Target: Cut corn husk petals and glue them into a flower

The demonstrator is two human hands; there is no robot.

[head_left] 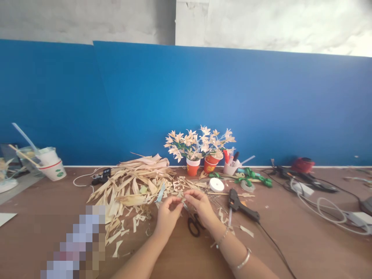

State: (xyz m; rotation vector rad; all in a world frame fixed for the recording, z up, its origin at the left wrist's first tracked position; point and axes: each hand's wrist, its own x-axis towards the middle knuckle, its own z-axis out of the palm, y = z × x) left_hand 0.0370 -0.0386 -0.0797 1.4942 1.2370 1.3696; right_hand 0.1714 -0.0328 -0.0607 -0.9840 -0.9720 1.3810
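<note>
Both hands meet over the middle of the brown table [186, 252]. My left hand [169, 216] has thumb and index finger pinched at a small pale piece, too small to make out. My right hand [201, 206] pinches at the same spot from the other side, its fingertips nearly touching the left ones. Black-handled scissors [194, 226] lie just below and between the hands, partly under my right hand. A heap of dry pale husks [136, 178] spreads to the left, with cut scraps [117, 248] in front of it.
Flowers [203, 141] stand in red cups [193, 167] at the back. To the right are a white roll [216, 185], a black glue gun [242, 206] with its cord, green tape bits [247, 176] and white cables [322, 207]. A white cup [54, 169] stands far left.
</note>
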